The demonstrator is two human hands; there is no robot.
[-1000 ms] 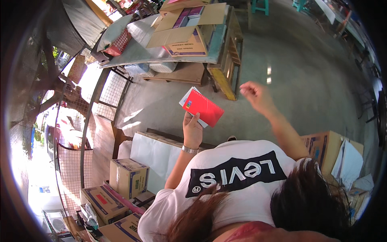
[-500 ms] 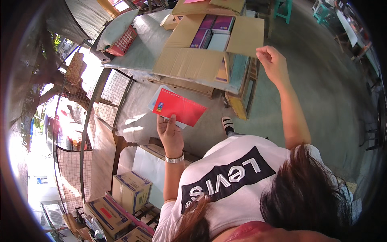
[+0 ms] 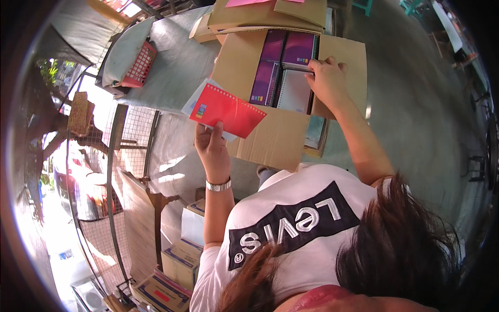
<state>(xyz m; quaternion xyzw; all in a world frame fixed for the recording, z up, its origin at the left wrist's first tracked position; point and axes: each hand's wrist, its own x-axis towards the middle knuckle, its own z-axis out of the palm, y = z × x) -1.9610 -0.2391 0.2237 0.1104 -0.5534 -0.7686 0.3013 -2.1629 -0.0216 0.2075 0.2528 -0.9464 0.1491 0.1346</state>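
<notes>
Between thumb and fingers, my left hand [image 3: 212,148] grips a red notebook [image 3: 226,110] with a row of holes along one edge; pale sheets or covers stick out behind it. An open cardboard box [image 3: 239,57] stands on the table, its flaps spread. Inside lie stacks of purple notebooks [image 3: 264,83] and one stack topped by a whitish spiral notebook [image 3: 295,91]. My right hand [image 3: 328,78] is over the box's right side, fingers bent and apart, with the fingertips by the edge of the notebook stacks. No item shows in it, though the fingertips' contact is unclear.
A second cardboard box [image 3: 265,15] with something pink on top stands behind the open one. A red plastic basket [image 3: 140,65] sits at the table's far left. Several cartons [image 3: 182,262] are stacked at lower left, beside a wire mesh fence [image 3: 138,127].
I have come closer to the table and the open box. My right hand has gone from outside the box's right flap to over the notebooks. My left hand still holds the red notebook.
</notes>
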